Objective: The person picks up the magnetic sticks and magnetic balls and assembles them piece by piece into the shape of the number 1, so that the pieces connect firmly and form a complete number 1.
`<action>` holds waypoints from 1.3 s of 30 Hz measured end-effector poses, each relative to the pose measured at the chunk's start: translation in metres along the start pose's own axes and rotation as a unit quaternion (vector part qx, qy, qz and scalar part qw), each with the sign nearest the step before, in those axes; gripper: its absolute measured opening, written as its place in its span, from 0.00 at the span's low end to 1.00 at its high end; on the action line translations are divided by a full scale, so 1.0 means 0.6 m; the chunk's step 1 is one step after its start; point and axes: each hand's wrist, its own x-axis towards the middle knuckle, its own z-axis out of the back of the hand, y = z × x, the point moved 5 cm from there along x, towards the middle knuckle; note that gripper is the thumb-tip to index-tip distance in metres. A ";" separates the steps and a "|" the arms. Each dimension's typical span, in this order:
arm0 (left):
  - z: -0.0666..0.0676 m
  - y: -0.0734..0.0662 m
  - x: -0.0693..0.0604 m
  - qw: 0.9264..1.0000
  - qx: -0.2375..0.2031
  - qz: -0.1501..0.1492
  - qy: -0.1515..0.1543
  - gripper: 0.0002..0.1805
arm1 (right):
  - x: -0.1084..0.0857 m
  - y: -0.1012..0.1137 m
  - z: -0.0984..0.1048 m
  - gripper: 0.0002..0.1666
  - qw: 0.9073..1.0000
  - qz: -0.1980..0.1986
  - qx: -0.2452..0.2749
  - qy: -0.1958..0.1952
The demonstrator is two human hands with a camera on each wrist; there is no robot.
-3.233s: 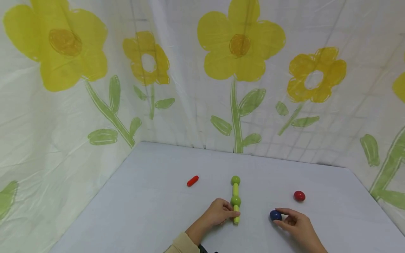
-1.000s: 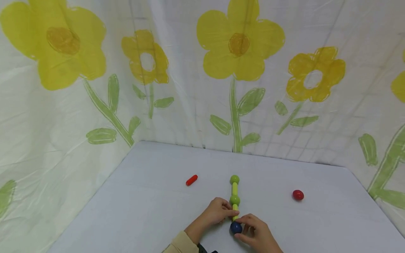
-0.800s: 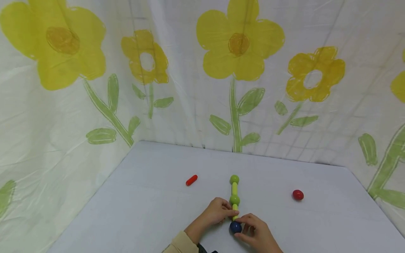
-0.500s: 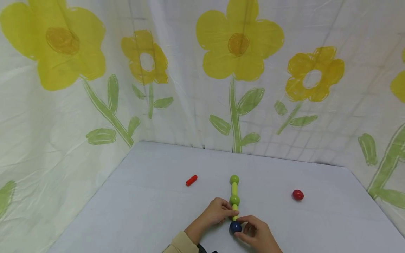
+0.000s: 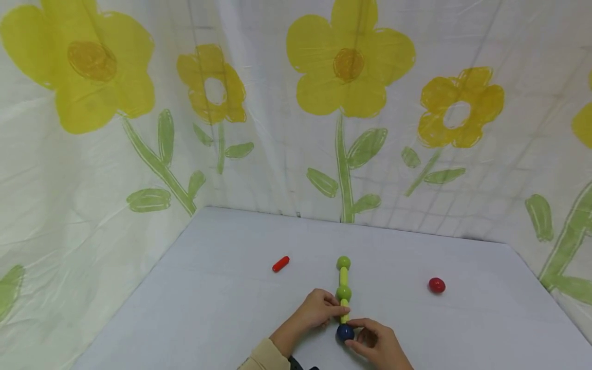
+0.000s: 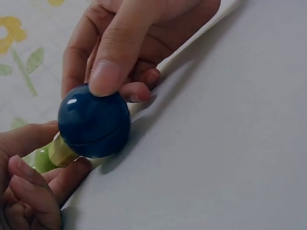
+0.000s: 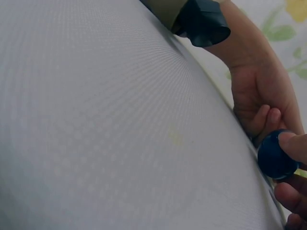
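A straight chain of pieces lies on the table in the head view: a far green ball (image 5: 344, 262), a yellow-green rod (image 5: 344, 276), a middle green ball (image 5: 344, 293) and a nearer yellow-green rod (image 5: 344, 318). My left hand (image 5: 318, 309) pinches that nearer rod between thumb and fingers. At its near end sits a dark blue ball (image 5: 345, 332), which my right hand (image 5: 380, 343) grips with thumb and fingertips. The left wrist view shows the blue ball (image 6: 93, 122) against the rod's end (image 6: 62, 152); the contact itself is partly hidden behind the ball.
A short red rod (image 5: 280, 264) lies left of the chain, and a red ball (image 5: 437, 285) rests to its right. The white table (image 5: 208, 288) backs onto a hanging curtain (image 5: 268, 154) printed with yellow flowers.
My right hand has brought the blue ball leftward from the right side to the chain's near end. Since then it has barely shifted. My left hand has kept its pinch on the rod.
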 end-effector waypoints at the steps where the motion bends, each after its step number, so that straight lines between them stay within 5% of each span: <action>1: 0.003 0.000 0.001 1.000 0.002 0.000 -0.002 0.11 | 0.000 0.001 0.000 0.21 1.000 0.006 0.000 -0.001; 7: 0.052 -0.002 0.011 0.998 0.001 -0.030 -0.059 0.12 | 0.000 0.002 0.001 0.21 1.000 -0.002 0.007 0.003; 13: 0.129 0.005 0.018 0.983 0.002 -0.082 -0.164 0.13 | 0.000 0.004 0.001 0.22 1.000 -0.008 0.007 0.010; 17: 0.162 0.012 0.021 0.976 0.000 -0.099 -0.194 0.13 | -0.001 0.004 0.002 0.23 1.000 -0.009 0.004 0.011; 27: 0.203 0.021 0.018 0.971 -0.002 -0.089 -0.221 0.13 | 0.000 0.000 0.001 0.23 1.000 -0.008 0.007 0.012; 39: 0.223 0.029 0.016 0.957 0.002 -0.129 -0.260 0.06 | -0.001 0.000 0.002 0.23 1.000 -0.020 0.014 0.018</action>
